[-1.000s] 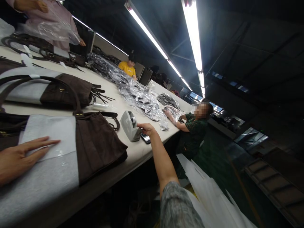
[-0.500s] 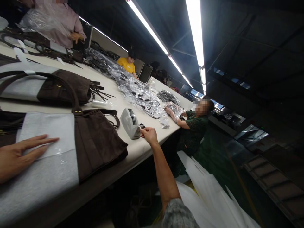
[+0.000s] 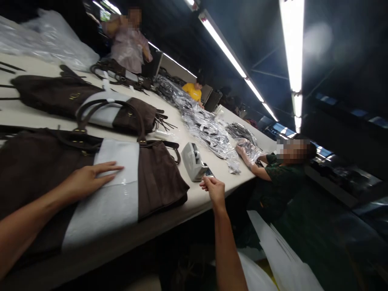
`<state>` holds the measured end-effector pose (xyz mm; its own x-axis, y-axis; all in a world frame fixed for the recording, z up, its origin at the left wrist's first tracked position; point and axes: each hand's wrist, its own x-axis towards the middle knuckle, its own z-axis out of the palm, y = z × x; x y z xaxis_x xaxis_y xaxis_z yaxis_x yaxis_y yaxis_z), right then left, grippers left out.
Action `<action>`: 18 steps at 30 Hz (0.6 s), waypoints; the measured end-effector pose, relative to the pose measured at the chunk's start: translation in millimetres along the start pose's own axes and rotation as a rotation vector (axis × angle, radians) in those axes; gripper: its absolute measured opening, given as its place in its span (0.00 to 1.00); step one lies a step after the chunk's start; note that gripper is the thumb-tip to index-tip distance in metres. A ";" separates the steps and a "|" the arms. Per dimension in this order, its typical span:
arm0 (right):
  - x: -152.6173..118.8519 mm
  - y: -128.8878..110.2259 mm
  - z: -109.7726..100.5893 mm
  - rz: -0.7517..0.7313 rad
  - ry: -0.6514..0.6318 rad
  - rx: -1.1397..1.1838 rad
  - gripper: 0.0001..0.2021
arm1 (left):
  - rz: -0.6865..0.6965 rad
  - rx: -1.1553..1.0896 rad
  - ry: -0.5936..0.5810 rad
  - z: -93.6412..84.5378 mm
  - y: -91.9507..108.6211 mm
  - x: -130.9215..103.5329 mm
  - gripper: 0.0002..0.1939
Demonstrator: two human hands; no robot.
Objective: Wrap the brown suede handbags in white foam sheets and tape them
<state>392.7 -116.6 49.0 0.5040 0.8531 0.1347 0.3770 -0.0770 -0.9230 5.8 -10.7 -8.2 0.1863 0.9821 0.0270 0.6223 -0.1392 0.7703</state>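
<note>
My left hand (image 3: 87, 182) lies with fingers stretched out on a white paper band (image 3: 121, 202), which goes around the middle of a dark brown handbag (image 3: 160, 178). The band has a shiny patch near my fingertips. The bag lies on the table with its handles toward the far side. My right hand (image 3: 214, 188) is pinched at the cutting end of a grey tape dispenser (image 3: 192, 161), by the table's front edge. Its fingers close on the end of the tape, which is barely visible.
Behind lies a second brown handbag (image 3: 48, 91) with a paper band. Plastic-wrapped bags (image 3: 203, 125) run along the pale table (image 3: 169, 109). A co-worker in dark green (image 3: 281, 173) handles a plastic-covered item at right; others stand farther back. White sheets (image 3: 281, 250) hang below the edge.
The view has swung left, so more of both handbags shows. My left hand stays on the paper band and my right hand stays at the dispenser's cutting end.
</note>
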 end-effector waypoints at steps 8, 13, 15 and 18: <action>-91.7 -100.1 115.6 0.114 -0.551 0.367 0.13 | 0.010 -0.175 -0.088 -8.0 -2.0 -4.2 0.41; -103.3 -104.3 192.9 0.231 -0.584 0.365 0.05 | 0.032 -0.265 -0.070 -6.7 -9.8 -1.5 0.36; -103.7 -104.8 209.5 0.269 -0.562 0.341 0.05 | 0.032 -0.288 -0.051 -4.9 -12.2 -0.2 0.37; -103.5 -104.0 224.8 0.328 -0.531 0.289 0.04 | 0.024 -0.300 -0.020 -1.6 -15.2 2.3 0.37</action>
<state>126.7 -80.8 50.0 0.0799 0.9521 -0.2952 0.0100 -0.2969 -0.9549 -4.5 -6.1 -18.7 0.2154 0.9758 0.0370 0.3657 -0.1158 0.9235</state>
